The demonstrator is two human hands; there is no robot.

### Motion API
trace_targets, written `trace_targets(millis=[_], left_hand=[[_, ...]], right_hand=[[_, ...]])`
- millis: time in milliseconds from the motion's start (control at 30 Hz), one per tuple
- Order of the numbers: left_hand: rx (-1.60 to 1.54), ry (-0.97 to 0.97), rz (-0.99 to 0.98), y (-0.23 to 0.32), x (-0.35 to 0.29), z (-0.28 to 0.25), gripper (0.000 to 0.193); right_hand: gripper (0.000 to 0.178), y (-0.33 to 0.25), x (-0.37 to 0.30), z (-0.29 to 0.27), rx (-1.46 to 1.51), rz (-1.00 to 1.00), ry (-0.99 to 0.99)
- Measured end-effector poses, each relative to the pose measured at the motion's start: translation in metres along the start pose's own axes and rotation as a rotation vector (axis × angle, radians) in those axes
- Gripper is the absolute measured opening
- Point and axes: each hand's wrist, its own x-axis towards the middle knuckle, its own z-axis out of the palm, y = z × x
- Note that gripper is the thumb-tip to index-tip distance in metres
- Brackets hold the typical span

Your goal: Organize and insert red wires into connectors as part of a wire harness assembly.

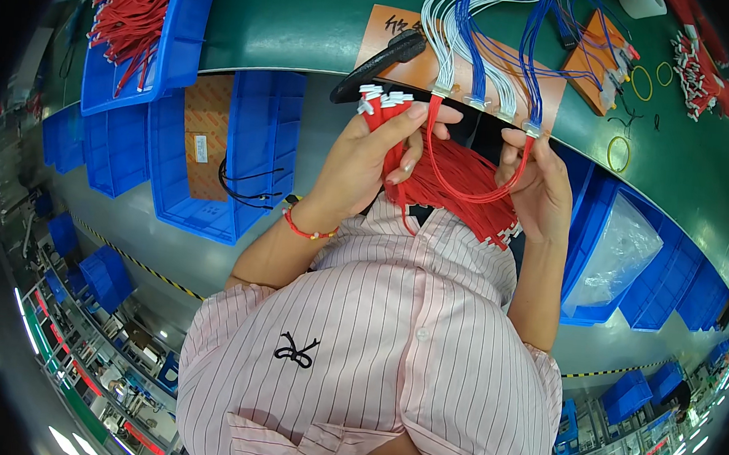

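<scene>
The scene is viewed steeply downward from the person's head through a wide fisheye lens. The striped shirt (364,354) is seen at close range, the left hand (365,164) and right hand (548,190) just beyond; the green table (294,20) is bent and is cropped by the top edge.

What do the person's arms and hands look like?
The left hand and right hand are bare, with no gloves. A thin red bracelet with small beads circles the left wrist; no band shows on the right wrist. The short, pale pink sleeves have thin dark stripes and leave the forearms bare.
</scene>
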Motion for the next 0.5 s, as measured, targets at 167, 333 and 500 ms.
trace_targets(millis=[167,333,500], left_hand=[[0.023,-0.013,0.009,0.003,0.014,0.005,0.037],[-0.03,0.009,0.114,-0.011,0.021,0.011,0.036],[-0.205,-0.061,0.067,-0.01,0.014,0.014,0.038]], right_hand=[[0.035,0.002,-0.005,-0.003,-0.245,-0.071,-0.031],[0.018,0.042,0.011,0.017,-1.24,-0.529,0.016],[0.013,0.062,0.035,0.014,-1.429,-0.67,-0.083]])
